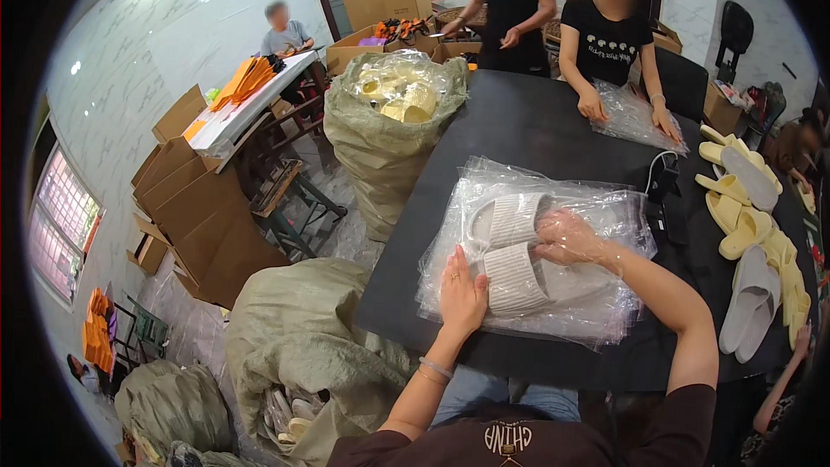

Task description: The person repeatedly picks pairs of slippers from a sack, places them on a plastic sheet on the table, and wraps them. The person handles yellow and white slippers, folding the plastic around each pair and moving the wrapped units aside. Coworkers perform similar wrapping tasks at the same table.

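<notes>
While left hand (464,294), opened flat, touches pale slippers (519,285), right hand (568,238) curls beside straps (516,219), grip unclear.

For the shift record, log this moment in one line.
left hand: beside pale slippers | right hand: at their straps | clear bags: piled on black table

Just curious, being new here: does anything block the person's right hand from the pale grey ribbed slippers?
Nothing solid visible: the bare right hand reaches the pale grey ribbed slippers at their openings. Whether film from the clear plastic bags comes between, I cannot tell.
</notes>
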`<state>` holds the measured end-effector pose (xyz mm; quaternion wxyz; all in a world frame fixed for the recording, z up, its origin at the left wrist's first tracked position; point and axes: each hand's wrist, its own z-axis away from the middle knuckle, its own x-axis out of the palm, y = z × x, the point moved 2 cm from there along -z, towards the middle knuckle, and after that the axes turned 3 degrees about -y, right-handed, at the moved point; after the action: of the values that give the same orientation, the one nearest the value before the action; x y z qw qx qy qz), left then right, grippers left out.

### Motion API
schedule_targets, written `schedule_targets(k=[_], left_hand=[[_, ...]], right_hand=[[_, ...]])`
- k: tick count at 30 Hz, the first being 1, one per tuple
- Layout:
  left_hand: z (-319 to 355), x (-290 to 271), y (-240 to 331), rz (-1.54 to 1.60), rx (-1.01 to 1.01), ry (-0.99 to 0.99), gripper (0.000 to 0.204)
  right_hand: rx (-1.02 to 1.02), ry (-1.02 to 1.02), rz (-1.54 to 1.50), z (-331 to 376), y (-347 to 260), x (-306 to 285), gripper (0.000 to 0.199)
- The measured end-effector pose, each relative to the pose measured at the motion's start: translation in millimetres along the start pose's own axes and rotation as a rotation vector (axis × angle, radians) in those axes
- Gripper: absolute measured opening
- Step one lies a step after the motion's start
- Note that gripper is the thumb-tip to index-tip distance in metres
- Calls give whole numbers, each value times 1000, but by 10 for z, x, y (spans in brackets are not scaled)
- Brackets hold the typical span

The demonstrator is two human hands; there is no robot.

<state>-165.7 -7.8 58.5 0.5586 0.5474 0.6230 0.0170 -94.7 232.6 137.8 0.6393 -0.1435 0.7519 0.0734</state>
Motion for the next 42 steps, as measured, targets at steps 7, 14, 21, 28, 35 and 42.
schedule_targets(k=[7, 14, 21, 28, 35, 42], left_hand=[[25, -101, -55, 275, -47, 125, 52], [0, -157, 53, 264, -190, -20, 36], [-25, -218, -17, 240, -154, 259, 32], [-313, -463, -48, 160, -300, 50, 17], [89, -863, 220, 106, -183, 163, 26], [153, -689, 240, -294, -57, 133, 17]], right_hand=[[355, 286, -53, 344, 176, -242, 21], [589, 454, -255, 219, 214, -162, 27], [454, 377, -336, 294, 160, 408, 27], [441, 444, -346, 256, 154, 178, 30], [346, 249, -291, 243, 14, -12, 29], [365, 150, -168, 241, -132, 329, 37]])
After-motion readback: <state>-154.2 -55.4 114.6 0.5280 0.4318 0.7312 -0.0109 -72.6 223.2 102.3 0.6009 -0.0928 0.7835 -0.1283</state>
